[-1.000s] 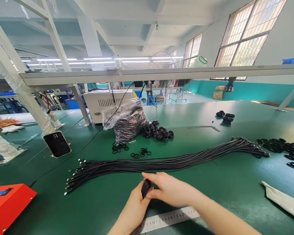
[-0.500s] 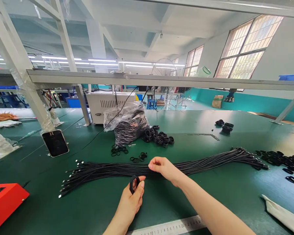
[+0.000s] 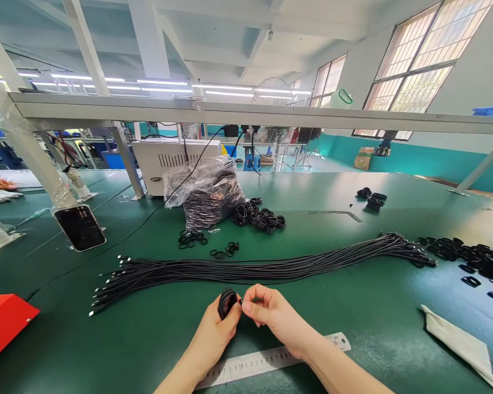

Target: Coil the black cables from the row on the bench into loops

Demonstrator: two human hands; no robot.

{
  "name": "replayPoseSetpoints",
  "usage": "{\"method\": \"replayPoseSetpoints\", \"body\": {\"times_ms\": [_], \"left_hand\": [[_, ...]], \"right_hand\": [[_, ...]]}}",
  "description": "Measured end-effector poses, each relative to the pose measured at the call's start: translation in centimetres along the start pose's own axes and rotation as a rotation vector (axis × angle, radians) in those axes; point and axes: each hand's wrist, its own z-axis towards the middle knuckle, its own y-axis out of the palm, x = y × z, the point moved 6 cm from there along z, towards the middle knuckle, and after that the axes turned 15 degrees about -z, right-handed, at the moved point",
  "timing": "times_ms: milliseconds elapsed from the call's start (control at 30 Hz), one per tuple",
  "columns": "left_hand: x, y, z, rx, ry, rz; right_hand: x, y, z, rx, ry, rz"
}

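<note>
My left hand (image 3: 213, 331) is closed around a coiled black cable (image 3: 227, 304), held upright above the table. My right hand (image 3: 267, 312) meets it from the right, thumb and forefinger pinched at the coil's side. A small dark piece shows at those fingertips and looks like the cable's end; the fingers mostly cover it. Beyond both hands a long bundle of straight black cables (image 3: 246, 270) lies across the table, with pale connector tips fanned out at the left. Under my wrists lies a steel ruler (image 3: 254, 362).
Black coils (image 3: 265, 218) are heaped beside a plastic bag (image 3: 213, 200). Small black rings (image 3: 192, 238) lie nearer, with more black loops (image 3: 472, 262) at right. A phone (image 3: 81, 227) leans on a post. A red device (image 3: 8, 325) and a pale cloth strip (image 3: 458, 342) flank me.
My right hand has come away from the cable bundle, back towards me, to the coil in my left hand. More of the ruler shows. The camera view has shifted slightly.
</note>
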Motion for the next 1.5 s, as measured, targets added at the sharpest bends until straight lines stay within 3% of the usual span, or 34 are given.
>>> {"method": "replayPoseSetpoints", "body": {"times_ms": [133, 333, 567, 800, 900, 1033, 1167, 1267, 1367, 1500], "left_hand": [[0.1, -0.9, 0.4, 0.033, 0.02, 0.066], [0.1, -2.7, 0.9, 0.132, 0.064, 0.148], [1.1, -1.2, 0.0, 0.103, 0.083, 0.161], [0.9, -0.9, -0.1, 0.052, 0.099, 0.224], [0.7, -0.8, 0.3, 0.008, 0.092, 0.296], [0.8, -1.2, 0.3, 0.008, 0.1, 0.425], [0.4, -1.6, -0.1, 0.031, 0.081, 0.514], [0.4, -1.3, -0.4, 0.015, 0.085, 0.518], [0.7, -0.3, -0.6, -0.06, 0.106, 0.454], [0.6, 0.2, -0.3, -0.058, 0.101, 0.348]], "right_hand": [[-0.5, 0.6, -0.2, -0.038, -0.072, 0.039], [0.8, 1.7, -0.7, -0.26, 0.123, -0.065], [1.0, 0.2, -0.5, -0.335, 0.241, -0.197], [0.0, -0.1, -0.6, -0.452, 0.161, -0.187], [-0.4, -1.5, -0.4, -0.338, 0.095, -0.225], [-1.8, -2.8, -0.7, -0.005, -0.09, -0.5], [-3.9, 0.2, -2.2, 0.223, -0.399, -1.225], [-3.9, 2.0, -2.6, 0.243, -0.445, -1.493], [-3.0, 1.4, -2.1, 0.153, -0.323, -1.295], [-1.4, -0.3, -1.3, -0.03, -0.135, -0.644]]}}
